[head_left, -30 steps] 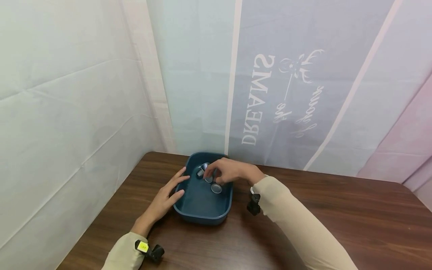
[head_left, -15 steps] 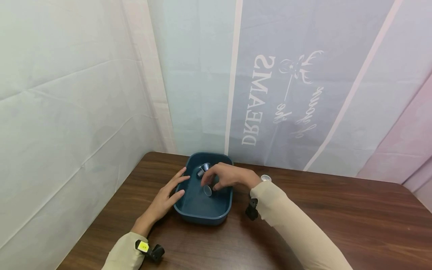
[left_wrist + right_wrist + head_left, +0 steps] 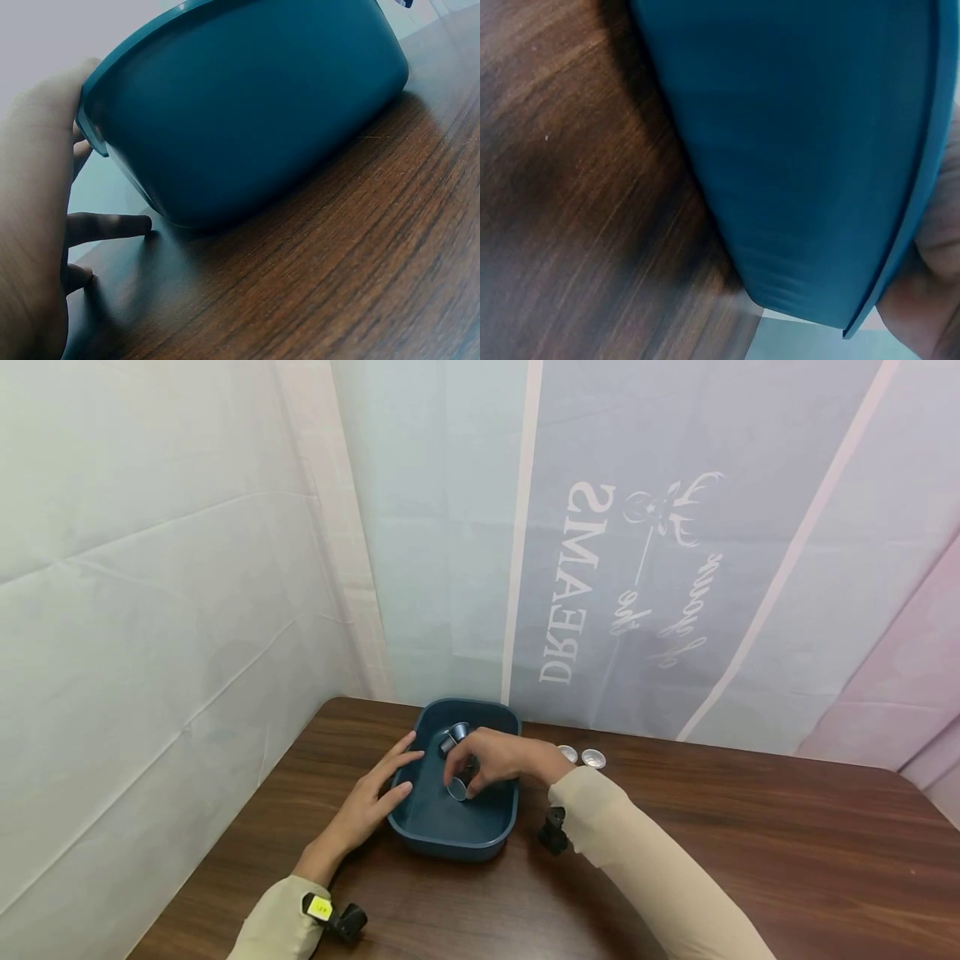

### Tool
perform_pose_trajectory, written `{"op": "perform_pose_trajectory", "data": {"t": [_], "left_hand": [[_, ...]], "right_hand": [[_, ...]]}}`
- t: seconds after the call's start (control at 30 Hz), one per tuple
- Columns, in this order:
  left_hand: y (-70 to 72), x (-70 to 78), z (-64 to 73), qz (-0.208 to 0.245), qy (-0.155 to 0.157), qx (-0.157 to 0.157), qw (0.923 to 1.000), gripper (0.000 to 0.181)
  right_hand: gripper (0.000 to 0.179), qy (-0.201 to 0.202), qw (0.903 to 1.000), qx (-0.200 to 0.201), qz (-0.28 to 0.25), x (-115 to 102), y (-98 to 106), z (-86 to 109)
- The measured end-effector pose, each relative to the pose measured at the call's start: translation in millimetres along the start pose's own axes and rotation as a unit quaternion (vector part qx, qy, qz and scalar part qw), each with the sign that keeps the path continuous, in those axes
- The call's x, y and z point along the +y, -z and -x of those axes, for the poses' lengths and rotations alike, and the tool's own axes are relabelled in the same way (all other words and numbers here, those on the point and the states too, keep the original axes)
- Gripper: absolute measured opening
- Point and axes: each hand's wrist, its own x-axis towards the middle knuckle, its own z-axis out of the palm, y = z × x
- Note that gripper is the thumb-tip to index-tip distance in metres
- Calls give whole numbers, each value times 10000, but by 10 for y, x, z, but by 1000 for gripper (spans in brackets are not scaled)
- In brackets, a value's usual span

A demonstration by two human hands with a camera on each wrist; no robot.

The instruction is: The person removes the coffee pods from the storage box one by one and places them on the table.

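Note:
A dark blue plastic bin (image 3: 442, 822) stands on the table. In it my right hand (image 3: 491, 756) has thumb and fingers curled at a small silver coffee capsule (image 3: 457, 789), its round face tilted up. Deeper in the bin, beyond these fingers, lie more metallic blue-silver capsules (image 3: 453, 737), partly overlapping. My left hand (image 3: 370, 797) rests at the bin's left rim with its fingers spread and straight. In the left wrist view, some fingers reach down beside the bin's wall (image 3: 247, 112). The bin's side (image 3: 802, 150) hides the right fingertips in the right wrist view.
Two silver capsules (image 3: 593, 759) sit on the wooden table (image 3: 750, 827) to the right of the bin, one partly behind the right wrist. A printed fabric curtain (image 3: 450, 568) hangs along the table's back edge, and a pale one (image 3: 187, 610) along the left.
The right hand has shifted slightly left and nearer inside the bin; the capsule at its fingers is now tilted. The moving wrist has uncovered capsules on the table. The left hand stays put.

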Motion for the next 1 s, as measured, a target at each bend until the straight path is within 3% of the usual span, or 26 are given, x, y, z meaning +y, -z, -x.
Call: {"op": "perform_pose_trajectory", "data": {"t": [0.33,0.6,0.8,1.0], "left_hand": [[-3,0,-6,-113,7,7,9999,41],[-3,-8,4,-6,52,7,10000,41],[-2,-12,7,7,36,28,10000,41],[6,6,4,4,56,-12,10000,41]], "right_hand": [[23,-189,9995,-71,245,-29,-27,-10],[27,-127,9995,149,243,-47,7,13],[32,-71,9989,452,37,-116,123,113],[33,126,9952,838,-493,-132,211,239]]}}
